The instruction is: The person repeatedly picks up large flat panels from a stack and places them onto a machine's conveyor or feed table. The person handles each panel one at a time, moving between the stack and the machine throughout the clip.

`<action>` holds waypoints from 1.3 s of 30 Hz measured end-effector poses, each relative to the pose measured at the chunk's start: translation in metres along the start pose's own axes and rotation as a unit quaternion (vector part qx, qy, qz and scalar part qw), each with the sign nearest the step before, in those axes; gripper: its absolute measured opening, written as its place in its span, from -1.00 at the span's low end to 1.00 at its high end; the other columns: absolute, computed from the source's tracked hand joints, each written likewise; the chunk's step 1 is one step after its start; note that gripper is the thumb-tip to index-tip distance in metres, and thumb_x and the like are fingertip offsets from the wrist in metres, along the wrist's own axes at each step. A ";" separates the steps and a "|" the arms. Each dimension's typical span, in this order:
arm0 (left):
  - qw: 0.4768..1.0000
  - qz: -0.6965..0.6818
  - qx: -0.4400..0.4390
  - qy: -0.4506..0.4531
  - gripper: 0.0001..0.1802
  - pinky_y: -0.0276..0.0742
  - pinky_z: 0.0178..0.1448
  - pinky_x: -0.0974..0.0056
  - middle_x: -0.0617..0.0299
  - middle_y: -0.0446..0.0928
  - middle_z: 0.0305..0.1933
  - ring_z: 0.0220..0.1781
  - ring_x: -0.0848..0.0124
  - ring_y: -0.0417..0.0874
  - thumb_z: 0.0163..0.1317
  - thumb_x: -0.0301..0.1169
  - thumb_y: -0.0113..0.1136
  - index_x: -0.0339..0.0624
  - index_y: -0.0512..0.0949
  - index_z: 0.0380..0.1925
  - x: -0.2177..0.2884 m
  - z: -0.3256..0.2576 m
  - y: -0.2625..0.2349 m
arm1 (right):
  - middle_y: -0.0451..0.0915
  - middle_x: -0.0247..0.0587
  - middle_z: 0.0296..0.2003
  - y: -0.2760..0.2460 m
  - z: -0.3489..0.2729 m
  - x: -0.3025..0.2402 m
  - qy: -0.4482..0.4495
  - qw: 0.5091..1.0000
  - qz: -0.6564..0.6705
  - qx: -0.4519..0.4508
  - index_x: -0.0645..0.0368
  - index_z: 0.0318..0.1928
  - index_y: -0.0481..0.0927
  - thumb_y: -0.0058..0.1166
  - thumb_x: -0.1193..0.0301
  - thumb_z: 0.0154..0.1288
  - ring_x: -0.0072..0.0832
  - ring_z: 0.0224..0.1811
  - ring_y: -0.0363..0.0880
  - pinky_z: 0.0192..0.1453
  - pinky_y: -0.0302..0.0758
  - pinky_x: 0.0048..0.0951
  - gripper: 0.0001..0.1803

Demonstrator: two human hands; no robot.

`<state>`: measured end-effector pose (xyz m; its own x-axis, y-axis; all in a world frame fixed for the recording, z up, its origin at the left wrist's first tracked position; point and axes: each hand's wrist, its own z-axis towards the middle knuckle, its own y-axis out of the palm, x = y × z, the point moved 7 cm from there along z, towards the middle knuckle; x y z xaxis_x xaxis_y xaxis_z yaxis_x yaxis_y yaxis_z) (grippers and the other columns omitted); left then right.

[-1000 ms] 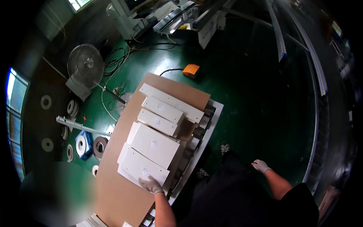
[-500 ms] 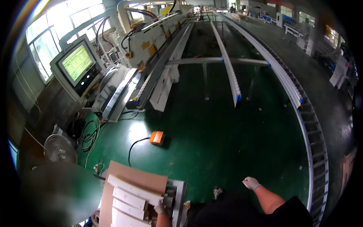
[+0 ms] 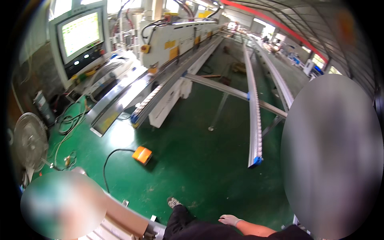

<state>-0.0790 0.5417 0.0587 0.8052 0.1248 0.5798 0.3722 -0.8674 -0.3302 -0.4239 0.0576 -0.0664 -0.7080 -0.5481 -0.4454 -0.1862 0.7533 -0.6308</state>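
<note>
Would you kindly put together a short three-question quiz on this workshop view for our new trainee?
1. True or false: the gloved right hand holds a tool.
2. The orange foot pedal lies on: A) the green floor; B) a white panel; C) the conveyor rail.
3. Fill in: at the far left stands a round ____.

Key: 1 false, it is empty; 2 A; 3 fan.

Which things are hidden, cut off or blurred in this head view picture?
- Left hand: not in the head view, below the lower edge.
- Right hand: gloved and small; its grip cannot be made out.
- Stack of boards: cut by the lower edge, partly under a blur patch.
- Right side: a large grey blur hides everything there.
- Screen: too small to read.
</note>
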 end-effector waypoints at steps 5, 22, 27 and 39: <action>0.949 0.273 0.123 0.096 -0.20 0.79 0.08 -0.02 -0.25 0.69 0.10 0.01 -0.04 0.77 0.13 -0.06 0.59 -0.55 0.55 0.15 -0.020 0.083 -0.030 | 0.74 0.00 -0.29 -0.150 0.106 -0.094 -0.048 0.998 -0.032 -0.032 0.19 -0.10 0.70 -0.05 0.03 0.57 -0.10 -0.24 0.76 -0.09 0.64 -0.09 -0.53; 0.944 0.053 0.317 0.079 -0.23 0.67 0.19 -0.05 -0.06 0.73 0.05 0.09 -0.04 0.76 -0.25 -0.24 0.75 -0.20 0.63 0.05 -0.031 0.058 0.006 | 0.73 0.11 0.10 -0.282 0.382 -0.247 -0.143 0.976 -0.124 -0.112 0.29 0.14 0.68 0.13 0.16 0.45 -0.07 0.24 0.67 0.35 0.55 -0.17 -0.52; 0.937 0.078 0.340 0.027 -0.17 0.66 0.22 -0.03 0.02 0.72 0.09 0.15 -0.01 0.73 -0.28 -0.24 0.77 -0.20 0.61 0.08 -0.050 0.052 0.040 | 0.72 0.14 0.10 -0.311 0.428 -0.317 -0.215 0.938 -0.192 -0.192 0.26 0.15 0.69 0.12 0.13 0.45 -0.01 0.26 0.65 0.36 0.55 -0.18 -0.51; 0.931 -0.223 0.229 0.178 -0.24 0.67 0.04 0.13 0.13 0.47 0.09 0.08 0.25 0.60 -0.12 -0.79 0.40 -0.26 0.39 0.17 0.016 -0.060 0.196 | 0.68 0.07 0.18 -0.465 0.501 -0.393 -0.314 0.941 -0.040 -0.121 0.25 0.21 0.66 0.09 0.17 0.50 -0.07 0.29 0.63 0.37 0.53 -0.20 -0.53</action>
<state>-0.0211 0.3443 0.0478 0.3493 0.1852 0.9185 0.8564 -0.4608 -0.2328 0.2821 -0.2596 0.0842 -0.1560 -0.6565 -0.7380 -0.4247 0.7192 -0.5499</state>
